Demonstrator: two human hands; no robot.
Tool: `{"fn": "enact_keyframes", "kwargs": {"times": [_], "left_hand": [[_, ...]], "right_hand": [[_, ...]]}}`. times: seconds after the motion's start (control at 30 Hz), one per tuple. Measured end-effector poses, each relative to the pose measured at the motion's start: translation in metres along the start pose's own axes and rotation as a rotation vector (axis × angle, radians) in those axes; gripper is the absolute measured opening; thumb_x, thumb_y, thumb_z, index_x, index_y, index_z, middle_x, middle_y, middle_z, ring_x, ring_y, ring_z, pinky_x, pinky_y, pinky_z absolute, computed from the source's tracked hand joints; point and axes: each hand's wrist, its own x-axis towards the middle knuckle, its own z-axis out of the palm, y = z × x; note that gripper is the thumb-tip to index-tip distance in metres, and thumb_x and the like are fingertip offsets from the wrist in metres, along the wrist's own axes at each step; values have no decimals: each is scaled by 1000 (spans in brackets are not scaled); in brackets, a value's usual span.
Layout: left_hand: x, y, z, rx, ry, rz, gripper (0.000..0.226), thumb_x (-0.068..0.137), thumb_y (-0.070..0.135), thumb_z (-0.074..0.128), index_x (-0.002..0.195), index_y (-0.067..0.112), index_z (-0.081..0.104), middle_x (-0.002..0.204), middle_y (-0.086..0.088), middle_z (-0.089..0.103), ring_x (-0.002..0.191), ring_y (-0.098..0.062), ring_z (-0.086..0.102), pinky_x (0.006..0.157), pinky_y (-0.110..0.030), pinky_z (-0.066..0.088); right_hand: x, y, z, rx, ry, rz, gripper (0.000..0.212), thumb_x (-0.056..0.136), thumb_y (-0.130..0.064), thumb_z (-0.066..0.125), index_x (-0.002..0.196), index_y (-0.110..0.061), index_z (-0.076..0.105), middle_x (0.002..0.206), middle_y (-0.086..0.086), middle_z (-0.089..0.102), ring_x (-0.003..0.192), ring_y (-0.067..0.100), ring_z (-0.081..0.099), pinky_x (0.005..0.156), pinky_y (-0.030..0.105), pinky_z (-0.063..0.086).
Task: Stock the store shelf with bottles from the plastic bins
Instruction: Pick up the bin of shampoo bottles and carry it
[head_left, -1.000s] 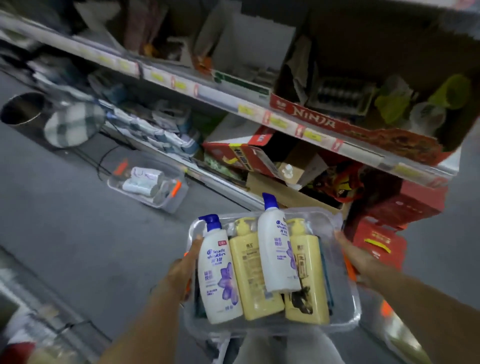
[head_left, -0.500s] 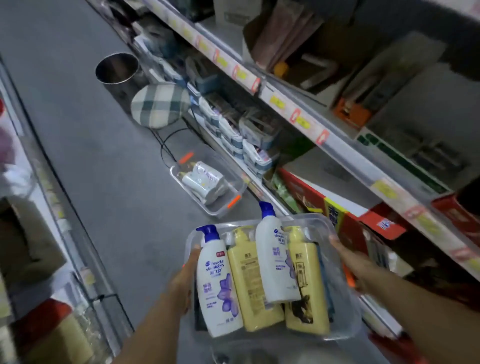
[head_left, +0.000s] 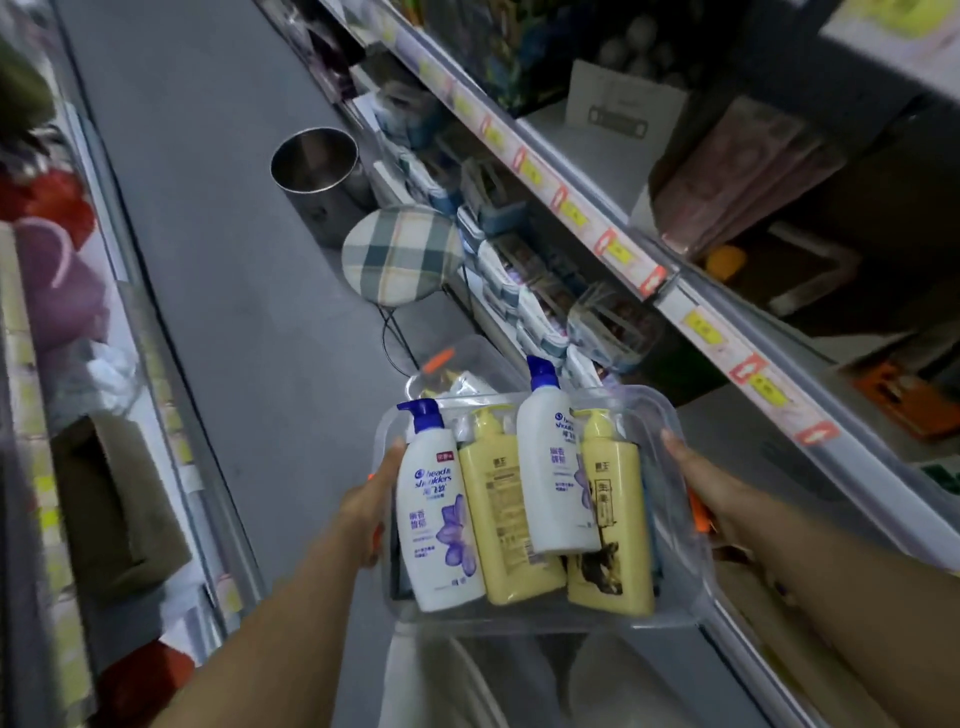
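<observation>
You are holding a clear bin (head_left: 672, 616) out in front of you over the aisle floor, one hand on each side. Your left hand (head_left: 371, 506) grips its left wall, thumb lying along the rim, and your right hand (head_left: 701, 486) grips its right wall by an orange latch, thumb on top; the fingers underneath are hidden. Four pump bottles lie side by side in the bin, heads pointing away from you: a white bottle (head_left: 434, 519) with a blue pump at the left, a yellow bottle (head_left: 501, 514) touching it, a second white bottle (head_left: 556, 483) resting partly on top of the yellow ones, and a second yellow bottle (head_left: 610, 540) at the right. A second bin (head_left: 460, 358) sits on the floor just beyond the one you carry. The shelf (head_left: 691, 317) with yellow price tags runs along your right. Further down the aisle stand a plaid stool (head_left: 402, 254) and a metal bucket (head_left: 317, 182).
</observation>
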Motion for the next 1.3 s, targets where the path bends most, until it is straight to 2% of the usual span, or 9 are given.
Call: {"fn": "enact_keyframes", "kwargs": {"times": [0.27, 0.4, 0.53, 0.67, 0.83, 0.9, 1.03, 1.2, 1.3], "left_hand": [[79, 110, -85, 148, -199, -56, 60, 89, 69, 44, 83, 11, 58, 56, -12, 68, 50, -14, 68, 56, -25, 53], [136, 163, -138, 226, -186, -56, 102, 33, 96, 53, 86, 9, 60, 61, -4, 66, 54, -19, 61, 56, -23, 45], [176, 222, -172, 252, -125, -22, 70, 73, 80, 57, 73, 10, 56, 43, 0, 59, 33, -12, 55, 42, -18, 42], [210, 277, -196, 322, -83, 43, 63, 80, 75, 55, 68, 13, 45, 34, 3, 49, 24, -9, 44, 35, -15, 35], [247, 335, -216, 312, -99, 16, 66, 77, 77, 56, 71, 12, 49, 43, -2, 56, 30, -14, 52, 35, -17, 39], [260, 358, -217, 318, -101, 27, 63, 82, 72, 54, 69, 11, 46, 40, -2, 54, 28, -13, 50, 33, -15, 38], [276, 417, -212, 373, -85, 83, 58, 90, 64, 52, 70, 10, 44, 33, 1, 49, 24, -10, 47, 33, -15, 37], [328, 485, -199, 420, -124, 125, 60, 86, 70, 52, 78, 11, 51, 36, 3, 53, 30, -9, 52, 40, -16, 39], [355, 526, -186, 473, -164, 135, 64, 83, 75, 49, 78, 11, 52, 38, 3, 54, 33, -10, 52, 40, -16, 40]], "right_hand": [[62, -45, 86, 132, 105, 95, 126, 31, -99, 62, 125, -16, 58, 117, 14, 64, 93, 34, 64, 80, 49, 56], [-5, -113, 169, 192, 204, 138, 103, 66, -84, 55, 142, -15, 45, 131, 15, 52, 112, 33, 54, 94, 42, 44], [-10, -144, 222, 265, 209, 171, 96, 65, -80, 57, 134, -14, 50, 133, 13, 53, 117, 35, 53, 103, 53, 43], [-1, -181, 261, 258, 162, 182, 118, 50, -93, 48, 139, -15, 47, 132, 15, 56, 116, 38, 56, 89, 50, 48], [48, -224, 277, 214, 115, 157, 119, 15, -107, 41, 93, -17, 49, 87, 14, 52, 70, 29, 55, 59, 33, 51], [50, -266, 283, 209, 132, 151, 100, 33, -104, 42, 84, -18, 47, 76, 13, 50, 58, 24, 50, 55, 29, 45], [63, -322, 293, 231, 146, 140, 84, 79, -83, 39, 126, -15, 52, 80, 9, 49, 71, 25, 48, 69, 36, 43], [92, -371, 302, 324, 201, 158, 90, 78, -83, 40, 138, -16, 49, 119, 19, 59, 104, 36, 57, 87, 47, 45], [106, -388, 313, 392, 247, 173, 91, 59, -91, 39, 109, -17, 56, 96, 18, 61, 87, 35, 59, 83, 46, 51]]}}
